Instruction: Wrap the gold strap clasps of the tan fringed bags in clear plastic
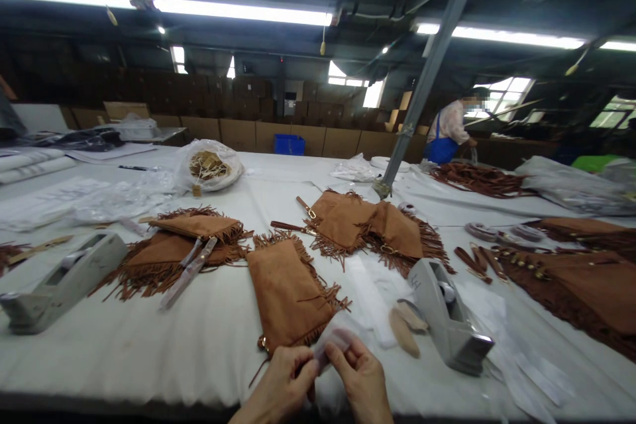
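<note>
Left fingers [293, 356] and right fingers [340, 359] pinch translucent plastic [322, 351].
Just beyond the fingers, a brown fringed pouch [288, 288] lies on the pale worktop [209, 348]; a grey tape dispenser [441, 319] stands to their right, a second dispenser [82, 285] well to their left.

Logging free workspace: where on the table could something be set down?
A bare patch of white table lies up front, between the left tape dispenser and the nearest fringed pouch. Another lies before the blue bin. Crowded: beside the right hand, with tan pieces, another dispenser and plastic strips.
</note>
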Action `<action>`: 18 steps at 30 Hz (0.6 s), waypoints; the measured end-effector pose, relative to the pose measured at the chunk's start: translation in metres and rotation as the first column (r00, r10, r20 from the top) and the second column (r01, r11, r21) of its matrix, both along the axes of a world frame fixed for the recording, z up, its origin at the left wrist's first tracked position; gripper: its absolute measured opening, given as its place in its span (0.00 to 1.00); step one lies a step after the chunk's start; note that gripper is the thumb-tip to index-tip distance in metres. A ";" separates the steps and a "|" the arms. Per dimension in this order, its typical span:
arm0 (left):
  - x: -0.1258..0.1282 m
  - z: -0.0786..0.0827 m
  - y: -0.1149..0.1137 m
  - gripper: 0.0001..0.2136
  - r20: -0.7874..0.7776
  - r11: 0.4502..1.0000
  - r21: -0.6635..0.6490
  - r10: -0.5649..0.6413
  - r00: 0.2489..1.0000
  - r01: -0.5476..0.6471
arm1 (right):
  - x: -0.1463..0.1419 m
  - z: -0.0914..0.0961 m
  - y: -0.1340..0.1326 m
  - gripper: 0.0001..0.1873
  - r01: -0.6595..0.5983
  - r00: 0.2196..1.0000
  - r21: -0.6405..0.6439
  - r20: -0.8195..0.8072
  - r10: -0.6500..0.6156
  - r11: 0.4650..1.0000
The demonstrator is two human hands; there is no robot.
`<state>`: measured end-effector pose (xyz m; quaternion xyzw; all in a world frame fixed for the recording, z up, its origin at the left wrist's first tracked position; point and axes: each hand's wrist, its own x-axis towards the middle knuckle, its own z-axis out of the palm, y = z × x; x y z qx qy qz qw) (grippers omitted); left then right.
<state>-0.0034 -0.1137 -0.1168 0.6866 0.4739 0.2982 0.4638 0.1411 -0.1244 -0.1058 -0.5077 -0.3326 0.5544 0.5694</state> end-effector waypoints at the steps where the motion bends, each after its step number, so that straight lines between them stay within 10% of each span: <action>1: 0.001 0.001 0.004 0.17 0.002 1.000 0.010 -0.006 1.000 0.006 | 0.002 0.002 0.002 0.24 -0.023 1.000 0.020 0.005 0.023 1.000; 12: 0.022 0.054 0.046 0.14 0.108 0.978 0.148 -0.166 0.980 0.150 | 0.035 0.041 0.039 0.14 -0.094 0.960 0.263 0.278 0.017 0.960; 18: -0.006 0.000 0.037 0.06 -0.273 0.970 0.195 -0.088 0.958 0.145 | 0.047 0.047 0.065 0.18 0.069 0.962 0.299 0.233 -0.143 0.952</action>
